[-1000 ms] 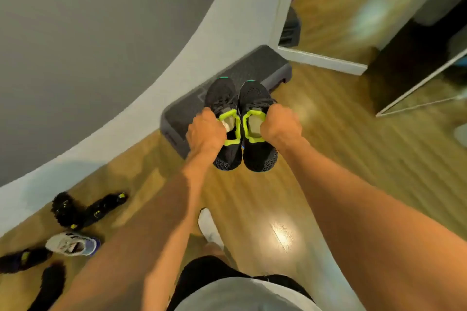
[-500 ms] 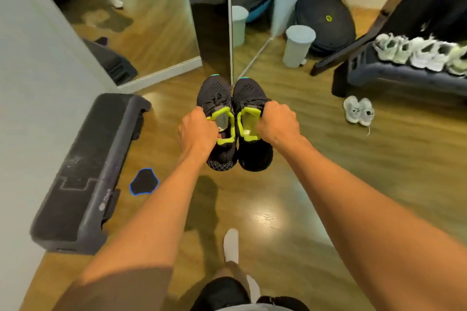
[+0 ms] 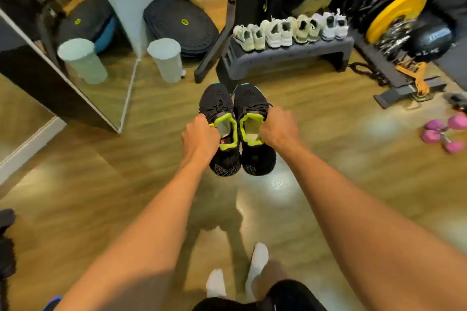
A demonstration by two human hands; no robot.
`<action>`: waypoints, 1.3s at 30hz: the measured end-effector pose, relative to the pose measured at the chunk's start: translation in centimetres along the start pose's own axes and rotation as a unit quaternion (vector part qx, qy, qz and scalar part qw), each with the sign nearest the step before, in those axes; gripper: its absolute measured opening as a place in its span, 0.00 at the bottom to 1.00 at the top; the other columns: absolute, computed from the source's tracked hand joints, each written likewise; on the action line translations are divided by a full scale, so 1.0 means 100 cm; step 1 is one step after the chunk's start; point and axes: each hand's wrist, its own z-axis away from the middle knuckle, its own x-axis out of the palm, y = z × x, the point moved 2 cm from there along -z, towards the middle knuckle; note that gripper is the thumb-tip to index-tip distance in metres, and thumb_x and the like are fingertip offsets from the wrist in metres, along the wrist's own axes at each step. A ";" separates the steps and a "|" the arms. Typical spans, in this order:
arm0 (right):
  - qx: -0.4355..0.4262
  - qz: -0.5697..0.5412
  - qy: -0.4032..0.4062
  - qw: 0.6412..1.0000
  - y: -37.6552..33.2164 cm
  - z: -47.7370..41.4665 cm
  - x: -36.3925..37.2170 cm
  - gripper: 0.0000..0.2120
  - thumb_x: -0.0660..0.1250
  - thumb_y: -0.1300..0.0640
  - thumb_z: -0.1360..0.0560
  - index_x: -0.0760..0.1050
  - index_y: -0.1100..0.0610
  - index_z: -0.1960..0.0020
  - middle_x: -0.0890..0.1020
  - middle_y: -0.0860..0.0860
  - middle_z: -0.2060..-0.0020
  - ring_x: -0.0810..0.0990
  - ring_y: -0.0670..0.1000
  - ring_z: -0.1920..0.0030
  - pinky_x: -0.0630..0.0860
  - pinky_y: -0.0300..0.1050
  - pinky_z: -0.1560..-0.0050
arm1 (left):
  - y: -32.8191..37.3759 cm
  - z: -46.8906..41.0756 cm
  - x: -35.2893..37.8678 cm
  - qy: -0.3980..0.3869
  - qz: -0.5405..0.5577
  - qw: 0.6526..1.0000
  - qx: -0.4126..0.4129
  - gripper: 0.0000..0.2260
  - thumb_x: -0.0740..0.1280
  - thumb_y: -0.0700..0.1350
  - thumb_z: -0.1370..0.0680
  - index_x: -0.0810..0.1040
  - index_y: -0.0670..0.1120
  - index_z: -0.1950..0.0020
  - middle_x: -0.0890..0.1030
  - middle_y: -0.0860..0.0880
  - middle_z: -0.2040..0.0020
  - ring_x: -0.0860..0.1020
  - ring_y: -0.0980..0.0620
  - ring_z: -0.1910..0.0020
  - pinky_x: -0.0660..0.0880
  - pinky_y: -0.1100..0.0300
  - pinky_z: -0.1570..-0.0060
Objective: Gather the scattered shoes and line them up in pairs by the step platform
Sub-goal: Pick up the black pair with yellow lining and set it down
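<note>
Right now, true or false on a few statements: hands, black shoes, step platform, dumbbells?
1. The left hand grips the left black shoe, and the right hand grips the right black shoe. True.
2. Both black shoes sit on the floor. False: they are held up above it.
3. Pale shoes stand in a row on the step platform. True.
4. The dumbbells are blue. False: they are pink.

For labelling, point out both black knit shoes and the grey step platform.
Left black knit shoe [image 3: 217, 98]: head view, toe.
Right black knit shoe [image 3: 249, 97]: head view, toe.
Grey step platform [image 3: 285, 56]: head view, front wall.
</note>
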 end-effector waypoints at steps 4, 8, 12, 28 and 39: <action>0.047 -0.009 0.004 0.999 0.054 -0.059 -0.022 0.02 0.64 0.65 0.28 0.75 0.60 0.58 0.78 0.57 0.62 0.76 0.60 0.59 0.71 0.48 0.63 | 0.065 -0.046 0.052 -0.050 -0.019 0.998 0.040 0.12 0.60 0.38 0.25 0.76 0.43 0.44 0.80 0.40 0.48 0.77 0.36 0.49 0.74 0.50 0.53; 0.075 -0.022 -0.007 0.997 0.109 -0.135 -0.047 0.03 0.66 0.64 0.27 0.73 0.59 0.57 0.76 0.56 0.62 0.75 0.59 0.59 0.70 0.47 0.62 | 0.141 -0.090 0.111 -0.070 -0.052 0.994 0.065 0.10 0.60 0.37 0.25 0.76 0.42 0.47 0.80 0.40 0.50 0.77 0.37 0.49 0.72 0.51 0.56; 0.087 -0.019 -0.011 0.996 0.160 -0.208 -0.074 0.03 0.61 0.65 0.27 0.71 0.59 0.58 0.74 0.55 0.62 0.72 0.59 0.60 0.68 0.47 0.61 | 0.210 -0.128 0.164 -0.088 -0.060 0.992 0.064 0.10 0.62 0.38 0.25 0.77 0.43 0.46 0.80 0.41 0.49 0.77 0.37 0.49 0.71 0.52 0.56; 0.121 -0.007 -0.090 0.988 0.270 -0.505 -0.071 0.07 0.63 0.65 0.26 0.74 0.60 0.48 0.80 0.58 0.51 0.77 0.61 0.49 0.69 0.46 0.59 | 0.361 -0.321 0.361 -0.125 -0.113 0.986 0.015 0.09 0.62 0.39 0.23 0.75 0.43 0.44 0.80 0.40 0.47 0.77 0.37 0.47 0.71 0.51 0.55; 0.082 0.016 -0.187 0.979 0.340 -0.706 -0.022 0.13 0.62 0.66 0.26 0.71 0.60 0.42 0.79 0.60 0.46 0.77 0.62 0.45 0.69 0.47 0.58 | 0.406 -0.441 0.505 -0.136 -0.084 0.984 -0.083 0.12 0.60 0.37 0.23 0.74 0.42 0.41 0.79 0.39 0.46 0.77 0.37 0.48 0.75 0.47 0.52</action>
